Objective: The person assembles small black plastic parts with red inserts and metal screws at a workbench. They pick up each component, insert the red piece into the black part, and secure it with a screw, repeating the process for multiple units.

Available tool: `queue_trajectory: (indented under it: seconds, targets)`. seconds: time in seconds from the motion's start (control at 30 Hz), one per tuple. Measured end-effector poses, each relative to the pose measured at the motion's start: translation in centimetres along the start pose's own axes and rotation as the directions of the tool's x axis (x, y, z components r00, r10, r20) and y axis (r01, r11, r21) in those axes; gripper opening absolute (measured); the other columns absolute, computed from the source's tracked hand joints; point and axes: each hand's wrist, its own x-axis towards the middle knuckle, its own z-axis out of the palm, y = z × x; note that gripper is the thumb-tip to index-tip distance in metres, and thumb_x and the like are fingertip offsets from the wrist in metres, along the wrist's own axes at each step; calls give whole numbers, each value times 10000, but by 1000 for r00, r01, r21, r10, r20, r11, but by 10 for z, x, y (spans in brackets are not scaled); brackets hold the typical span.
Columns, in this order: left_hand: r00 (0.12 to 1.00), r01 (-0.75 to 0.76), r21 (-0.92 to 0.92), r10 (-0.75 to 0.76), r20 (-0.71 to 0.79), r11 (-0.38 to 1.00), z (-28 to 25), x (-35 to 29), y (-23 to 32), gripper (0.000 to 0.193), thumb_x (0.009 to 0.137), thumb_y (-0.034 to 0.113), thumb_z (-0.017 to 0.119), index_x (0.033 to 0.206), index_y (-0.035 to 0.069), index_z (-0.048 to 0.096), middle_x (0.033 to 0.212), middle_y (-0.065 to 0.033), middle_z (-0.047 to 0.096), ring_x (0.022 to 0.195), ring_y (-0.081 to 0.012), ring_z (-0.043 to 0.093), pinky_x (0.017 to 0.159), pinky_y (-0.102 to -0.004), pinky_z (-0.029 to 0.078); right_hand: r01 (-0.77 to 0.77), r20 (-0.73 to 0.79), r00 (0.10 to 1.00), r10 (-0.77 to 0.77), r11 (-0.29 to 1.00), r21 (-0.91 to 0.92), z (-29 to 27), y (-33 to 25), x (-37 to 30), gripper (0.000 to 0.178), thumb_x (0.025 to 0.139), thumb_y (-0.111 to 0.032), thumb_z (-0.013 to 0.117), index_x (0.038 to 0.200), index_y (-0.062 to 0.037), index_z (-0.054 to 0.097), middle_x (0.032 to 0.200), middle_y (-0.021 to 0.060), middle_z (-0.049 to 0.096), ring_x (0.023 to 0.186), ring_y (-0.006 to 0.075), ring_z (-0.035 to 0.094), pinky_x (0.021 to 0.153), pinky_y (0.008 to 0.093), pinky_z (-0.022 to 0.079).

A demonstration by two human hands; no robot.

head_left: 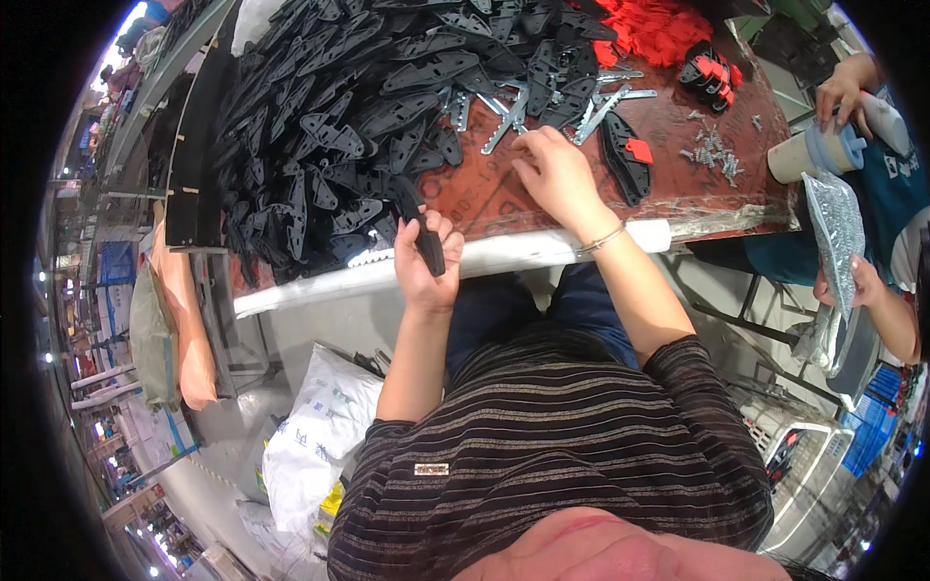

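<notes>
My left hand (pixel 415 282) is closed around a dark, elongated black plastic piece, seemingly a handle part (pixel 430 254), near the table's front edge. Beyond it lies a large heap of similar black plastic pieces (pixel 320 126). Over the table, my right hand (pixel 559 179) has its fingers apart, and no object shows in it. Its fingertips are close to loose toothed metal blades (pixel 506 124); whether they touch one I cannot tell. Right of that hand, a black piece with a red tab (pixel 628 160) lies on the reddish-brown tabletop (pixel 475 194).
A white padded roll (pixel 329 289) runs along the table's front edge. Small metal pins (pixel 714 150), stacked black-and-red pieces (pixel 710 76) and a red pile (pixel 659 27) lie to the right. A person there holds a cup (pixel 817 153) and a silvery package (pixel 835 228). White sacks (pixel 315 426) stand below left.
</notes>
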Motion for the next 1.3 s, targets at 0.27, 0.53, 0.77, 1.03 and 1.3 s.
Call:
queue_trajectory:
  seconds: [0.27,0.53,0.77,1.03,1.3]
  targets:
    - [998,-23,-9,23,59,1000,-9,-3,1,162,884,162,497,1018,70,505,787,-33,438,655,-125,376,556,-248,326,-125,-163,980,117,991,-42,-48,4,-18,110,777,-107,638,874,-61,617,829,108,595,733,283,612,654,367,492]
    - [999,-29,159,26,22,987,3,0,-6,173,903,139,516,1058,66,494,844,-37,489,703,-133,424,577,-264,349,123,91,991,-97,923,-363,-69,21,-44,153,715,-31,566,851,-65,626,814,95,578,794,271,582,706,349,492]
    - [998,-40,245,25,64,969,2,-4,-7,177,923,126,518,1083,55,489,893,-65,527,754,-146,466,626,-272,382,256,169,965,-202,872,-418,-57,19,-49,59,700,-94,542,707,-55,585,783,91,566,785,238,574,704,330,489]
    - [1000,11,515,-8,-7,857,17,-3,-14,124,936,120,525,1054,82,523,963,-23,578,825,-111,550,717,-260,459,169,83,985,-153,960,-225,-58,17,-56,101,676,-59,597,746,-38,527,744,98,557,737,264,587,662,343,482]
    - [969,79,600,-202,142,796,51,-7,-49,177,914,82,552,1070,1,569,978,-66,619,937,-148,575,849,-287,442,-193,141,981,134,600,776,-50,-9,-63,90,852,-19,579,936,13,583,850,69,646,779,132,652,700,258,527]
